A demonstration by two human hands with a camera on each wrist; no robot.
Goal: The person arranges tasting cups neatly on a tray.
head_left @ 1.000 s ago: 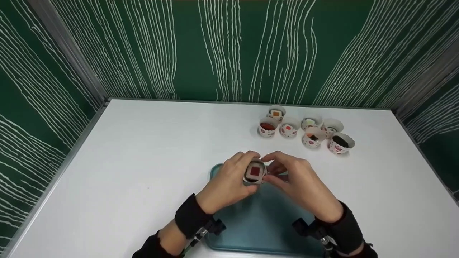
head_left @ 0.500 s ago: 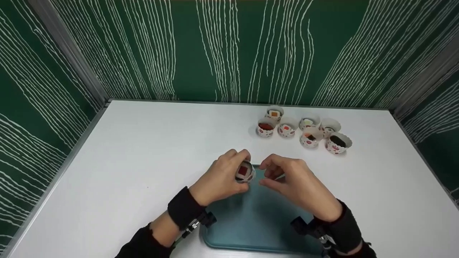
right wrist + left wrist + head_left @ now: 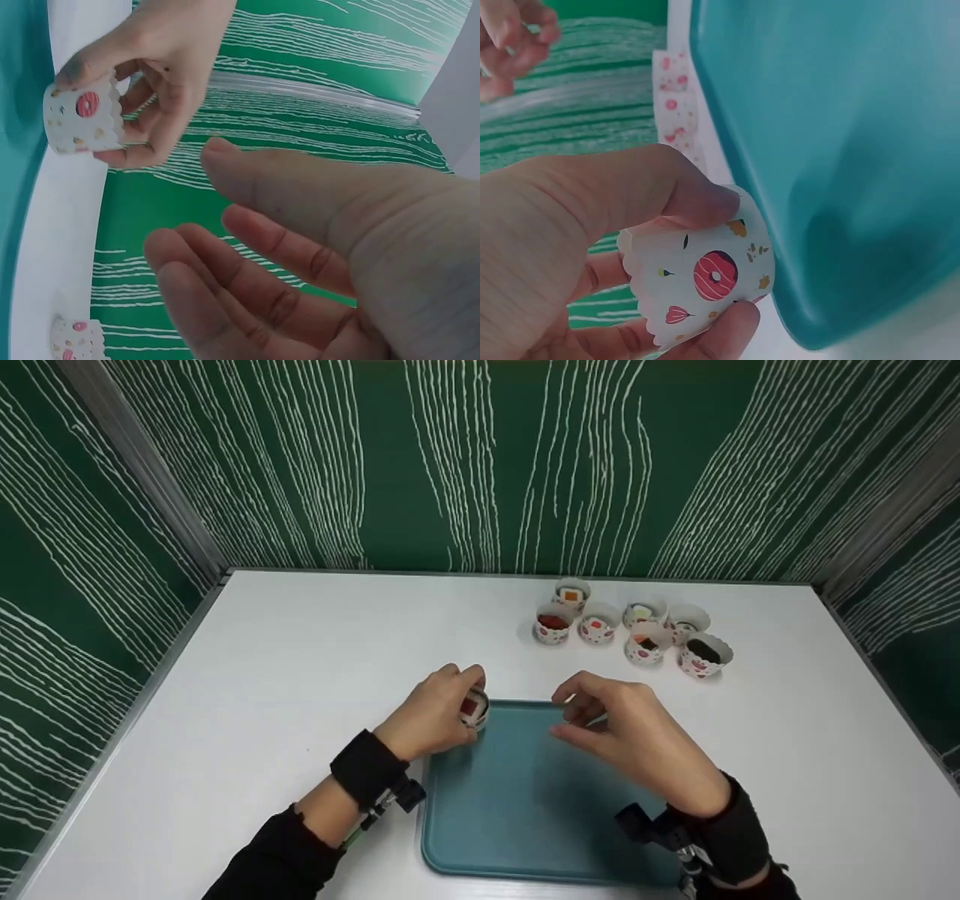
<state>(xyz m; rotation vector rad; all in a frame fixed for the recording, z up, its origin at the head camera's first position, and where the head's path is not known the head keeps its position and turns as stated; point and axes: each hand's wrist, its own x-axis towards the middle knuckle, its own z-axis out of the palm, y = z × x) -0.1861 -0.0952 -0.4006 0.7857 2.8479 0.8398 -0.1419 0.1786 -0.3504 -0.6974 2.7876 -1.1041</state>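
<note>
My left hand grips a paper cupcake cup over the far left corner of the teal tray. The cup has a scalloped rim and a pink doughnut print, clear on the paper cup in the left wrist view. Inside it sits a whitish piece with a dark red square centre, like a sushi roll. Thumb and fingers press the cup's sides from opposite faces. My right hand hovers near the tray's far right part, fingers loosely bent with nothing between them, as the right hand shows in its wrist view.
Several similar paper cups stand in a cluster at the back right, among them a cup with red filling and a cup with a dark piece. The white table ends at a green wall with white streaks.
The right hand has let go of the cup and stays close to where it was. The left hand has carried the cup leftward to the tray's far left corner.
</note>
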